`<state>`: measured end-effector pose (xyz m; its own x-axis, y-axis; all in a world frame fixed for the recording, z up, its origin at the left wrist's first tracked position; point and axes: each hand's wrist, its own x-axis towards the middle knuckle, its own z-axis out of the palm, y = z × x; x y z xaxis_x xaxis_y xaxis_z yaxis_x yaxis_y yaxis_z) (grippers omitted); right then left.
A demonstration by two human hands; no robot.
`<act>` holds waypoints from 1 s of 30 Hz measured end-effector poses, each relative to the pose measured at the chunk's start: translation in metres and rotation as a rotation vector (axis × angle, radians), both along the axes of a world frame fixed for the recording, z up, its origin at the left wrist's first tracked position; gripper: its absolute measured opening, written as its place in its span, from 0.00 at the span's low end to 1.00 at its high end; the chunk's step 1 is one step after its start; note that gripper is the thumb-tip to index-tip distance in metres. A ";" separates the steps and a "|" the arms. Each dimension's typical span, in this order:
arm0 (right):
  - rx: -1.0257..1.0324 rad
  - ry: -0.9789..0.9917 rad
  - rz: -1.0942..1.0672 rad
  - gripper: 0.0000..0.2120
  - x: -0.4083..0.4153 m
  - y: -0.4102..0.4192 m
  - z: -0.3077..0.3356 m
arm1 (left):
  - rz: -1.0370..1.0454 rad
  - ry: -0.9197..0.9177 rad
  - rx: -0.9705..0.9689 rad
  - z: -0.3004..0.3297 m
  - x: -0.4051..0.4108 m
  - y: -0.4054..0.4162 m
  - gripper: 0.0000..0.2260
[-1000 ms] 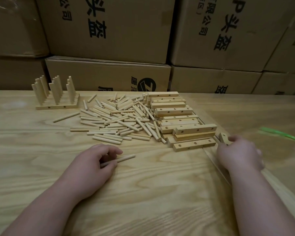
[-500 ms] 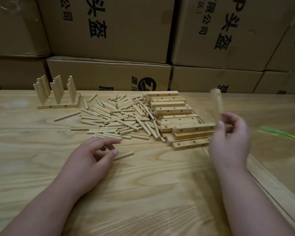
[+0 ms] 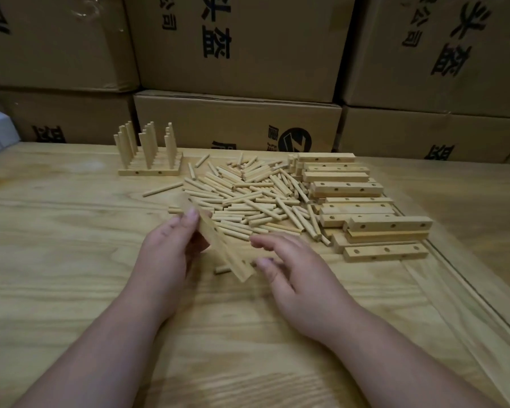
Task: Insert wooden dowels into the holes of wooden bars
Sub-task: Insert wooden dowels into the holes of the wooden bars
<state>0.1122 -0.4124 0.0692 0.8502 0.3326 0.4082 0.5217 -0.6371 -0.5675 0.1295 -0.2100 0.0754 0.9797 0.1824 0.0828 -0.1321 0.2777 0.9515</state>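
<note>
We have just passed a fresh wooden bar [image 3: 218, 240] from our right hand [image 3: 295, 275], now open beside it, to our gripping left hand [image 3: 168, 248], holes ready for a dowel [image 3: 223, 270] lying beneath.

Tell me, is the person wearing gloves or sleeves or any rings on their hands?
No gloves. The left hand and right hand are bare, and both forearms are bare to the picture's bottom edge, so no sleeves show. No rings, watch or bracelets show. The fingernails look short and plain.
</note>
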 end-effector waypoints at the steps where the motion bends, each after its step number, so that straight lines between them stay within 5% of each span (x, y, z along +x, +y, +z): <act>1: -0.106 0.020 -0.002 0.19 0.002 -0.001 -0.003 | 0.023 0.017 -0.042 0.001 0.002 0.001 0.14; 7: -0.286 -0.021 -0.053 0.15 0.005 0.002 -0.009 | 0.003 0.010 -0.025 0.002 0.006 0.000 0.12; 12: -0.347 0.051 -0.224 0.12 0.007 -0.001 -0.008 | -0.011 0.004 0.173 0.001 0.004 -0.001 0.09; 17: -0.096 0.033 -0.158 0.06 0.003 -0.001 0.001 | -0.074 0.051 0.223 0.004 0.001 -0.002 0.17; 22: -0.123 -0.045 0.101 0.05 -0.009 0.002 0.010 | -0.378 0.097 -0.189 0.007 -0.005 -0.013 0.18; 30: -0.016 0.013 0.111 0.08 -0.005 0.001 0.008 | -0.556 0.184 -0.249 0.005 -0.007 -0.026 0.20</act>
